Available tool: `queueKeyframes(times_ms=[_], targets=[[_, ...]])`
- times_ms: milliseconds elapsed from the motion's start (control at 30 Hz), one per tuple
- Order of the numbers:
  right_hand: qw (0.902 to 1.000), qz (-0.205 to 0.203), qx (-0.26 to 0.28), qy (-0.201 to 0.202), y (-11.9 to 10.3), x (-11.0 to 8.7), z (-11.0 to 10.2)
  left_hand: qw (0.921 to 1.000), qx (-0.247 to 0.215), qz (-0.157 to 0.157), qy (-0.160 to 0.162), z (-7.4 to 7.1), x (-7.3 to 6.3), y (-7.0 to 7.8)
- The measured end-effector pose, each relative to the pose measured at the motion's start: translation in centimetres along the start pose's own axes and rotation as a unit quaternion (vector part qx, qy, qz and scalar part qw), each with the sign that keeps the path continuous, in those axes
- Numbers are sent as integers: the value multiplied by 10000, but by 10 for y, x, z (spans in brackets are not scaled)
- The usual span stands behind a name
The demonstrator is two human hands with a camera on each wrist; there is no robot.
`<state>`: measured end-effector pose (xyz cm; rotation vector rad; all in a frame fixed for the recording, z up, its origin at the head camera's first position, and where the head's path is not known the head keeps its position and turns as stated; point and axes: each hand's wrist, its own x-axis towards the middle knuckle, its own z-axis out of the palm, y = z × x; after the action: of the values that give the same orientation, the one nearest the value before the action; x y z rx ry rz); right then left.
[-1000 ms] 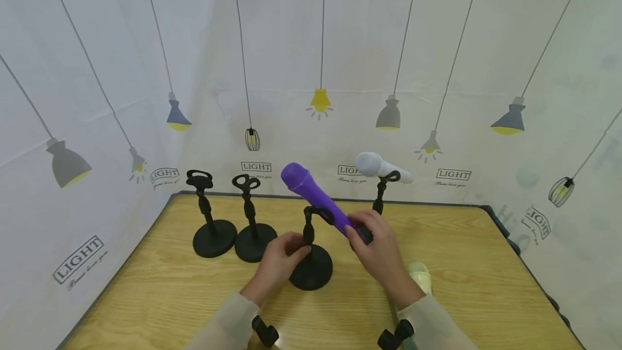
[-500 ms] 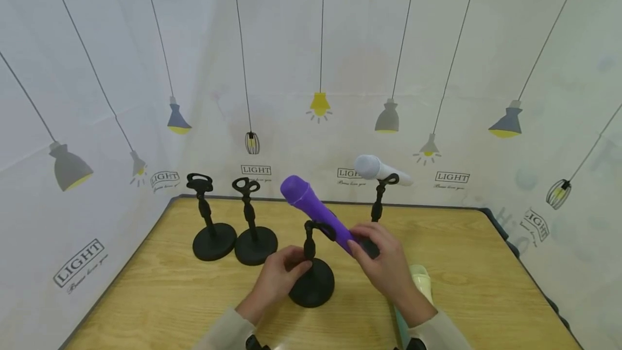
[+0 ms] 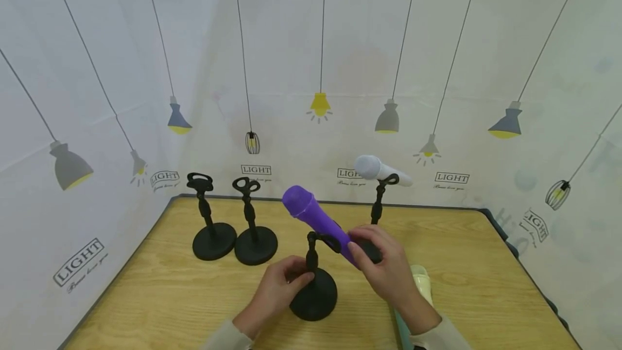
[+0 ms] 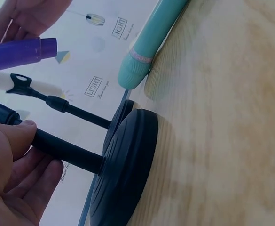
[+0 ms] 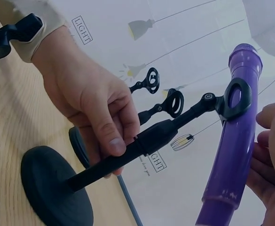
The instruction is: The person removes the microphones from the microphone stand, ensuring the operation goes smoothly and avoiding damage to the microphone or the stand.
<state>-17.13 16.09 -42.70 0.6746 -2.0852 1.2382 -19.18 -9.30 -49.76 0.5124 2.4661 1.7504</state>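
Note:
A purple microphone (image 3: 316, 217) leans at a slant in the clip (image 5: 236, 101) of a black microphone stand (image 3: 315, 296). My left hand (image 3: 277, 290) grips that stand's pole low down, thumb and fingers round it just above the base, as the left wrist view also shows. My right hand (image 3: 389, 263) is beside the lower part of the purple microphone, its thumb and fingertips at the same side of the handle. In the right wrist view those fingertips (image 5: 264, 113) lie close against the handle; whether they press on it is hard to tell.
Two black stands (image 3: 211, 239) with bare clips stand at the back left. Behind my right hand a white microphone (image 3: 384, 170) sits in another stand. A cream microphone (image 3: 421, 281) and a mint-green microphone (image 4: 151, 42) lie near my right forearm on the wooden table (image 3: 486, 285).
The held stand and the purple microphone have shifted lower in the head view, my left hand with them. My right hand has dropped slightly, keeping beside the handle.

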Motion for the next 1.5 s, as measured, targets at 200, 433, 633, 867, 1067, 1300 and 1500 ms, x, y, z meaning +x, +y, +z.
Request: queueKeyframes(times_ms=[200,433,633,867,1067,1300,1500], targets=[[9996,-50,279,-97,-13,9,0,9999,-21,-100,-117,2,-5,0],[9989,-124,389,-216,-24,16,-1,9993,-207,-116,-282,5,-10,4],[9985,-220,401,-298,-31,20,-3,9990,-149,-117,-400,9,-12,6],[9983,-3,207,-545,-42,22,-7,9987,-209,94,-455,12,-16,9],[9972,123,174,-714,-52,26,-11,9980,-289,277,-483,17,-20,10],[9928,593,308,-995,-63,29,-17,9970,-406,254,-611,21,-23,10],[9894,819,363,-1143,-70,30,-19,9962,-489,250,-670,24,-27,12]])
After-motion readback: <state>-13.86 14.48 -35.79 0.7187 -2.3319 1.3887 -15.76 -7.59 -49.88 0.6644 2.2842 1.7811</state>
